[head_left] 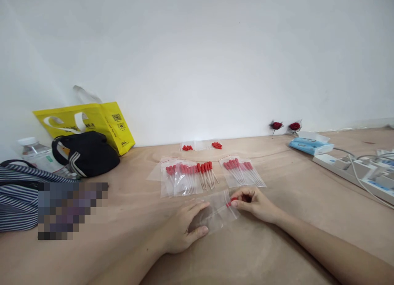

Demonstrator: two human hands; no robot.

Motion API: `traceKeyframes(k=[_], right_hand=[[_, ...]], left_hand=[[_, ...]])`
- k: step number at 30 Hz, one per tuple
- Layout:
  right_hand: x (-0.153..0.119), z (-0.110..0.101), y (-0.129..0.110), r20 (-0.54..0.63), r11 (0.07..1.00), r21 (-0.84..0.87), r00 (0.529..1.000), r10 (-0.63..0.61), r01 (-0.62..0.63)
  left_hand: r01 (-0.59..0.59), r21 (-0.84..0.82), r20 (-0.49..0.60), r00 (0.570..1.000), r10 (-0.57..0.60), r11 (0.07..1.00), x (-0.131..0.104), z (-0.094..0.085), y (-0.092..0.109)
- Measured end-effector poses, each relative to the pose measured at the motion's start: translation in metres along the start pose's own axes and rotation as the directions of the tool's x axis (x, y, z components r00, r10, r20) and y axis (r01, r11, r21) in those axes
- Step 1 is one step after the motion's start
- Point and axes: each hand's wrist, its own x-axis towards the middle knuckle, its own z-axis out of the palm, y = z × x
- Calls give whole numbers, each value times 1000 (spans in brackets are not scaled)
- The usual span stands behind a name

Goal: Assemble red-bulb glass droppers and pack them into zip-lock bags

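A clear zip bag (220, 219) lies in front of me, its mouth toward the right. My left hand (184, 225) rests at its left end, thumb and fingers spread apart and touching the plastic. At the bag's mouth, my right hand (254, 204) pinches the red bulb of a dropper (228, 204); its pale stem appears to run into the bag. Beyond my hands, filled bags (187, 180) of red-topped droppers overlap, with several loose droppers (208, 174) beside them. Another filled bag (241, 172) lies to their right.
Small red bulbs (217, 145) sit on clear bags near the wall. At left stand a yellow tote bag (107, 121), a black bag (95, 153) and a plastic bottle (37, 153). At right are a blue tissue pack (310, 144), a power strip (341, 170) with cables and two red roses (294, 126).
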Motion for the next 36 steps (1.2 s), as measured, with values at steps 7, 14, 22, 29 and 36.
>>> traceKeyframes(k=[7, 14, 22, 29, 36], right_hand=[[0, 5, -4, 153, 988, -79, 981, -121, 134], [-3, 17, -5, 256, 990, 137, 965, -48, 13], [5, 5, -5, 183, 996, -16, 980, -80, 84], [1, -4, -18, 370, 895, -305, 907, -202, 324], [1, -13, -11, 308, 936, -234, 933, -186, 264]], left_hand=[[12, 15, 18, 1000, -13, 1000, 1, 0, 2], [22, 32, 7, 1000, -22, 999, 3, 1, 6], [3, -14, 49, 999, -2, 1000, -2, -7, -3], [9, -10, 54, 999, -8, 1000, -3, -9, -4], [-32, -33, 45, 998, 33, 999, -4, -13, -5]])
